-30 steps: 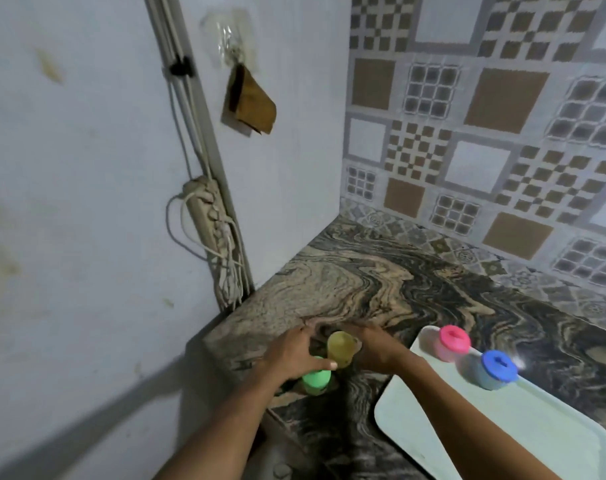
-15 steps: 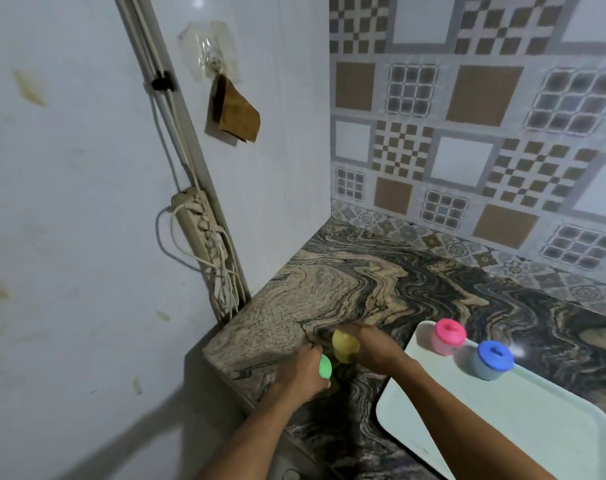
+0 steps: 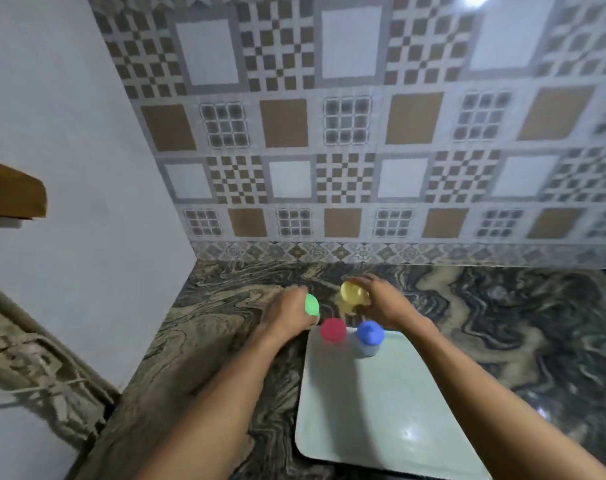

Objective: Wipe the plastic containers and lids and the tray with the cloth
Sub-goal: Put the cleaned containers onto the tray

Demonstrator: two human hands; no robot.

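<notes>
Head now turned square to the tiled wall, so counter and tray [image 3: 381, 410] sit straight ahead instead of off to the lower right; blurred from the swing. Left hand [image 3: 287, 313] closed around the green tub [image 3: 311, 304], carried further back on the counter than a second ago. Right hand [image 3: 384, 303] wrapped on the yellow tub [image 3: 353, 293], likewise further back and just beyond the tray's far edge; whether either tub rests on the stone or hangs just above it, cannot tell. Pink tub [image 3: 333, 330] and blue tub [image 3: 370, 333] unchanged, side by side at the tray's far end, lids on. No cloth in either hand; the brown cloth [image 3: 14, 192] hanging on the left wall now at the frame's edge, well apart from both hands. Likely meaning: tubs being laid out or cleared off the tray, wiping not yet begun, cloth to be fetched next.
</notes>
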